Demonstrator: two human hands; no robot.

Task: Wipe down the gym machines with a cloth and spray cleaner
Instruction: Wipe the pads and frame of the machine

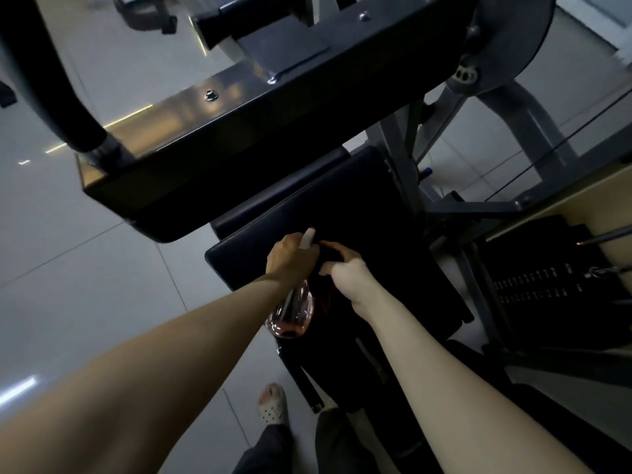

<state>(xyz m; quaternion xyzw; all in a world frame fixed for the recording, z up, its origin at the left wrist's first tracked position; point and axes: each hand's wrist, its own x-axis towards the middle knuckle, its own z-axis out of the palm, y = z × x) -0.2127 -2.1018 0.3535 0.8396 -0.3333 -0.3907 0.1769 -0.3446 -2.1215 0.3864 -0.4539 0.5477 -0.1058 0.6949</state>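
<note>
Left hand (290, 258) is wrapped round the neck of a clear plastic spray bottle (293, 313) part-filled with pink liquid, fingers clamped at the trigger end. The bottle's long axis runs from its round base at 6 o'clock up to the white nozzle (308, 235) at 12 to 1 o'clock. The nozzle points out over the black padded seat (239, 265) of the gym machine.

Right hand (349, 273) sits just beside the left, at its 3 o'clock. Its fingers are curled down and its thumb tucked in, gripping what looks like a dark cloth (330, 254) bunched against the pad. The cloth's outline is hard to tell, dark on dark. A reddish-dark fold seems to hang toward 6 o'clock beside the bottle.

The key relation is that nozzle and cloth are nearly touching, cloth at 3 to 4 o'clock of the nozzle tip. Unwiped pad stretches away to 1 o'clock of both hands. The right hand is nearer the pad's middle. My judgement is that the next step is either a spray onto the cloth or pad or a wipe stroke toward 1 o'clock.

A dark metal frame beam (239, 138) overhangs at 11 o'clock. The weight stack (537, 282) is at 3 o'clock and the grey tiled floor (85, 251) at 9 o'clock. A foot in a pale perforated sandal (273, 405) is at 6 o'clock.
</note>
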